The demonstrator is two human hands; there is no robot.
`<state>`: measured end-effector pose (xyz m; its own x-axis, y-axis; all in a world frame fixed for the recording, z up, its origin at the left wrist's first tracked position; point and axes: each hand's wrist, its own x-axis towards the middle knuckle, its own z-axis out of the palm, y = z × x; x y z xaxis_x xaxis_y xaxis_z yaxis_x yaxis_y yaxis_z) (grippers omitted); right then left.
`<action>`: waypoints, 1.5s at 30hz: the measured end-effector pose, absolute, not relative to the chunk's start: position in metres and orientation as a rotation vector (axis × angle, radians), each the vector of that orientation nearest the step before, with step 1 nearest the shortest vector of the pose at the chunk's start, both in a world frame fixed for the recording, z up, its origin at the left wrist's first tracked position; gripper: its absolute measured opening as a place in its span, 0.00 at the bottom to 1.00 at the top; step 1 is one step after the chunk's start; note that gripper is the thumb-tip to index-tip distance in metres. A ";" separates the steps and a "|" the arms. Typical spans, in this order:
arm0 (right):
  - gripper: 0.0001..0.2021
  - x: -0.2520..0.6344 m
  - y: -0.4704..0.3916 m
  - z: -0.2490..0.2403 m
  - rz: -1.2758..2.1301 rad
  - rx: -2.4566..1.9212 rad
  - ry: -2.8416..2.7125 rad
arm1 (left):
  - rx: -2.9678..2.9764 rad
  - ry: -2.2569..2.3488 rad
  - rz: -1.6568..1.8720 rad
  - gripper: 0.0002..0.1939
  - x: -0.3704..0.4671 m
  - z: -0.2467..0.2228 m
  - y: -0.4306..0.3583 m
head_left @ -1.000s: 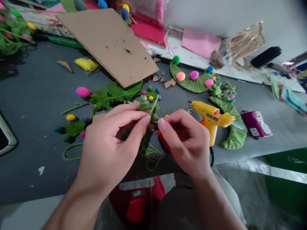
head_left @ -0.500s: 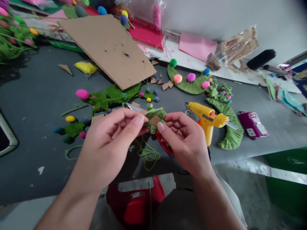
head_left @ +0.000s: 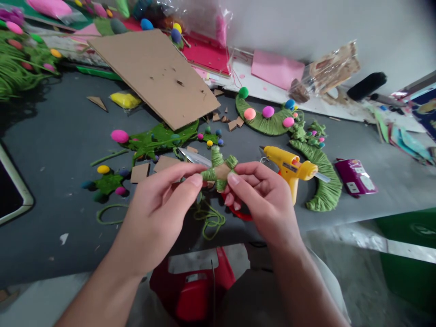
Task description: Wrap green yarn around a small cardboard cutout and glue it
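Observation:
Between my two hands is a small cardboard star [head_left: 222,171], its points wrapped in green yarn and its brown middle bare. My left hand [head_left: 160,204] pinches the star's left point between thumb and forefinger. On the other side, my right hand [head_left: 264,195] grips the right edge with thumb and fingers. Loose green yarn [head_left: 211,222] hangs or lies below the star. Behind the hands are scissors, with a metal blade [head_left: 195,157] and a red handle [head_left: 241,212] partly hidden. A yellow glue gun [head_left: 289,165] stands right of my right hand.
A cardboard sheet [head_left: 156,77] lies at the back among scraps. Green yarn crescents with coloured balls [head_left: 265,119] and without [head_left: 327,186] lie to the right, near a purple packet [head_left: 356,177]. At left are a decorated green star [head_left: 109,184] and a tablet-like device [head_left: 12,190].
The yarn strand that crossed over the star is no longer seen there. My left fingers have moved down onto the left point, and the star shows more fully. The view has shifted slightly.

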<state>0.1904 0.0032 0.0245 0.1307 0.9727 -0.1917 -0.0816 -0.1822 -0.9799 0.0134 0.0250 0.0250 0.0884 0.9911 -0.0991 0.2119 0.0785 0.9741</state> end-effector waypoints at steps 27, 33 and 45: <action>0.28 0.306 -0.036 0.022 0.005 -2.583 -1.305 | 1.401 1.506 1.001 0.09 0.015 0.035 0.031; 0.28 0.312 -0.020 0.026 0.058 -2.721 -1.337 | 1.385 1.493 1.016 0.08 0.014 0.037 0.028; 0.16 0.290 -0.010 0.017 0.684 -1.949 -1.083 | 1.410 1.472 0.983 0.08 0.008 0.033 0.034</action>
<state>0.2903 -0.0100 0.0169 0.4901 0.8682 -0.0777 0.4437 -0.3252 -0.8351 0.0079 0.0343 0.0333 -0.0028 0.9984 -0.0573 0.3294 0.0551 0.9426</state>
